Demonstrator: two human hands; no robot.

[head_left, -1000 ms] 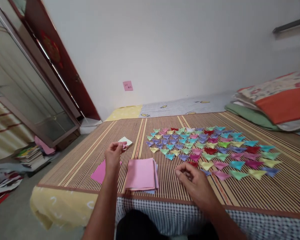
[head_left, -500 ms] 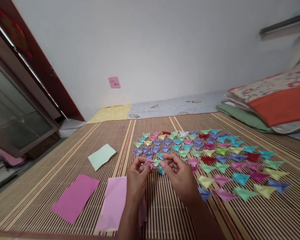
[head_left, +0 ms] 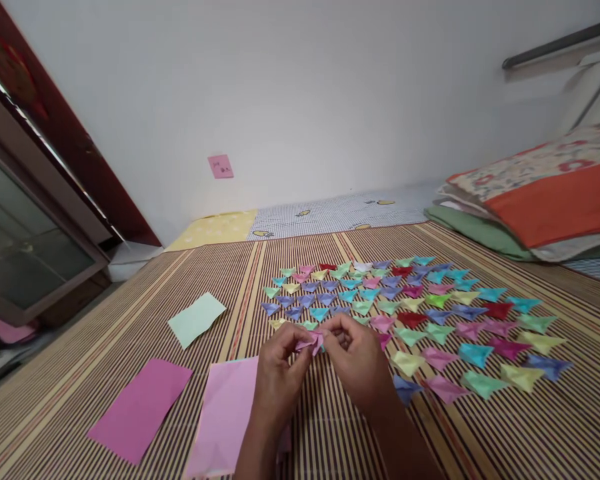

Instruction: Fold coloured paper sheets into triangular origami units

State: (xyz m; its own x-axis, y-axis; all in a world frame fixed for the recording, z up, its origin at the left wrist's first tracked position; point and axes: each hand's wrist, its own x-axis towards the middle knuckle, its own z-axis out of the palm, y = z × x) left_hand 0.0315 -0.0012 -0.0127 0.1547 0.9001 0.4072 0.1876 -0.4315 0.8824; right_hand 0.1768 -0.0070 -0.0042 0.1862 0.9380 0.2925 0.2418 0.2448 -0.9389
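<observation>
Pink piece (head_left: 307,342), small and folded, is up between the two hands, just above the mat (head_left: 330,420). The left hand (head_left: 281,370) has it pinched between thumb and fingers. The right hand (head_left: 359,363) brings its bunched fingertips to the piece's right end; whether they clamp it or merely touch cannot be told. Beyond the hands and to their right, folded papers (head_left: 413,320) of many colours lie in rows. Beside the left forearm, which covers part of it, lies a pink-topped stack (head_left: 224,417); further left are a magenta sheet (head_left: 143,408) and, beyond that, a pale green sheet (head_left: 197,320).
</observation>
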